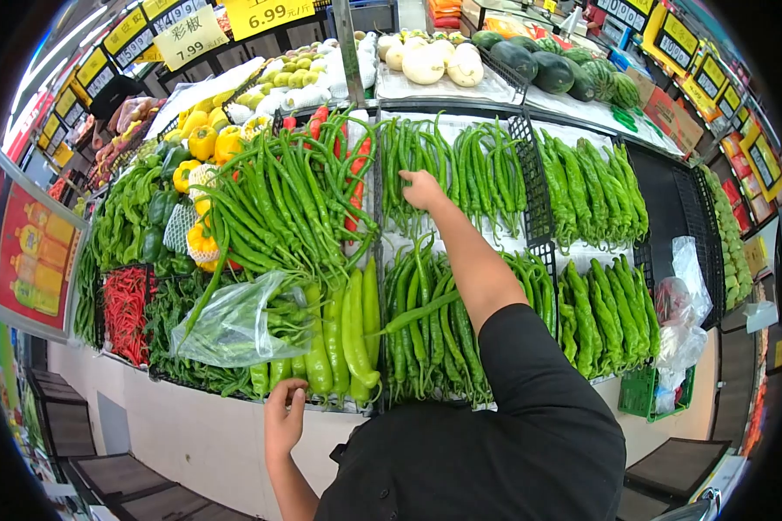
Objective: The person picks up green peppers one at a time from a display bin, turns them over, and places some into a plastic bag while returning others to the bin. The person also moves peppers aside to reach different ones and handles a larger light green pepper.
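**Q:** Hands, quick?
**Me:** My right hand (420,187) is over the upper tray of long green peppers (487,174), index finger out, the rest curled. Can't tell if it's pinching a stem or just touching. My left hand (285,408) is down by the front edge, below the pale green peppers (354,330): fingers bent, thumb a bit apart, nothing visible in it.

**Q:** Where's the thing?
**Me:** Long peppers lie in rows under and beside my right hand, stems mostly up. A loose heap of similar ones (278,195) sits left of it, a clear plastic bag (226,330) just below that heap.

**Q:** Handling?
**Me:** My guess: light, springy, smooth-skinned, slippery in bunches. Thin tips and stems could snap. I'd take a few around the middle, or just under the stem end, no squeezing. The bag looks flimsy and clingy; rim's the place.

**Q:** Text?
**Me:** White price card (189,39): 彩椒, 7.99 元/斤. Yellow price card (271,13): 6.99 元/斤, name cut off. Bottle poster (33,252) at far left: writing too small. No brand I can read.
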Available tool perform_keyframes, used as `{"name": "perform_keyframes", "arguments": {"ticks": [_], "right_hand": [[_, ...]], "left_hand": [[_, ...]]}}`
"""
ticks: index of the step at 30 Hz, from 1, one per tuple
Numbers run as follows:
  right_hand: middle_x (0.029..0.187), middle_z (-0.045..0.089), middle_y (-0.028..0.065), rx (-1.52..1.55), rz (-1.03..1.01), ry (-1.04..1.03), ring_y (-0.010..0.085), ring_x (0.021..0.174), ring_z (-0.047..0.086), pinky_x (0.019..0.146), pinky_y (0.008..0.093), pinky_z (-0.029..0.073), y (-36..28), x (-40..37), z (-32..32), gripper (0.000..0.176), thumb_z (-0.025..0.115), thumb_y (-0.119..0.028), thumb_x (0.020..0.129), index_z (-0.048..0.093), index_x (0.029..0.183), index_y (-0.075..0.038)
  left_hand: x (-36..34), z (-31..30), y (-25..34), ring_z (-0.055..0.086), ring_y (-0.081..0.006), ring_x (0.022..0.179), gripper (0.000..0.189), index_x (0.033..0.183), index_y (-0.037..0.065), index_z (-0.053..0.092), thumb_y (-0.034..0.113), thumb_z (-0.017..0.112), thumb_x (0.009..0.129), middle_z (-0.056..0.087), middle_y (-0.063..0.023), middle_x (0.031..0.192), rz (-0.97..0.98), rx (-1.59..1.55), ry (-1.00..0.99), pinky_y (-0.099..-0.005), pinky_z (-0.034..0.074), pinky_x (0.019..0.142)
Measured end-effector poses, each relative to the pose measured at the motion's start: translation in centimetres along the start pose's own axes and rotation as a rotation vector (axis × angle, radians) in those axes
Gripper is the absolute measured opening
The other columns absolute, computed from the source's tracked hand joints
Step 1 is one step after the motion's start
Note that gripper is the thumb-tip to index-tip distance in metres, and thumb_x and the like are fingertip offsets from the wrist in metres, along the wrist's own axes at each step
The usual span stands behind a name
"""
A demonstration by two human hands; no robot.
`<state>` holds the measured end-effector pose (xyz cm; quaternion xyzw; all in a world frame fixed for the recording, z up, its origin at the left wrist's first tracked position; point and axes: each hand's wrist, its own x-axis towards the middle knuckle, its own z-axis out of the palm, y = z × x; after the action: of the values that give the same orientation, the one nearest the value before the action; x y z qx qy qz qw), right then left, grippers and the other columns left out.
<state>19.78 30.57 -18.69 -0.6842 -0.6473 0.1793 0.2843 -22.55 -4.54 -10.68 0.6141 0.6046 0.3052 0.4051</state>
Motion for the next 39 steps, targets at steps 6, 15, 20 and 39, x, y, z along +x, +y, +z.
{"name": "perform_keyframes", "arguments": {"ticks": [6,15,20,39], "right_hand": [[0.114,0.065,0.0249,-0.06,-0.074,0.019,0.0389,0.109,0.061,0.097,0.0439,0.048,-1.9,-2.2,-1.3,0.046,0.067,-0.02,0.082,0.063,0.127,-0.009],[0.107,0.066,0.0216,-0.173,-0.195,0.104,0.0376,0.104,0.062,0.09,0.046,0.05,-7.9,-1.7,-5.0,0.037,0.065,-0.022,0.084,0.064,0.119,-0.009],[0.1,0.067,0.019,0.078,-0.358,-0.043,0.0368,0.094,0.065,0.084,0.0467,0.052,-17.5,-4.3,-6.3,0.032,0.064,-0.029,0.088,0.062,0.111,-0.008],[0.092,0.067,0.0156,0.689,-0.166,0.052,0.0181,0.072,0.061,0.064,0.0316,0.051,-21.2,-4.1,-4.9,0.06,0.051,-0.02,0.093,0.034,0.145,0.006]], "left_hand": [[0.0,-0.2,0.2,0.063,-0.0131,0.082,0.013,0.105,-0.002,0.061,0.004,0.054,0.096,0.066,-0.0072,0.094,0.04,0.006,0.016,-0.0272,0.05,0.075],[-0.9,-0.6,0.7,0.06,-0.0188,0.077,0.014,0.104,-0.001,0.063,0.004,0.059,0.092,0.065,-0.0107,0.089,0.077,-0.005,0.068,-0.0304,0.048,0.072],[-1.1,-0.5,0.9,0.06,-0.0197,0.077,0.014,0.104,-0.001,0.063,0.005,0.059,0.092,0.065,-0.0113,0.09,0.098,0.004,0.08,-0.0303,0.048,0.072],[-2.7,-0.5,-0.2,0.058,-0.0146,0.078,0.012,0.103,-0.001,0.063,0.006,0.058,0.094,0.063,-0.0067,0.087,0.047,-0.048,0.091,-0.0285,0.047,0.074]]}}
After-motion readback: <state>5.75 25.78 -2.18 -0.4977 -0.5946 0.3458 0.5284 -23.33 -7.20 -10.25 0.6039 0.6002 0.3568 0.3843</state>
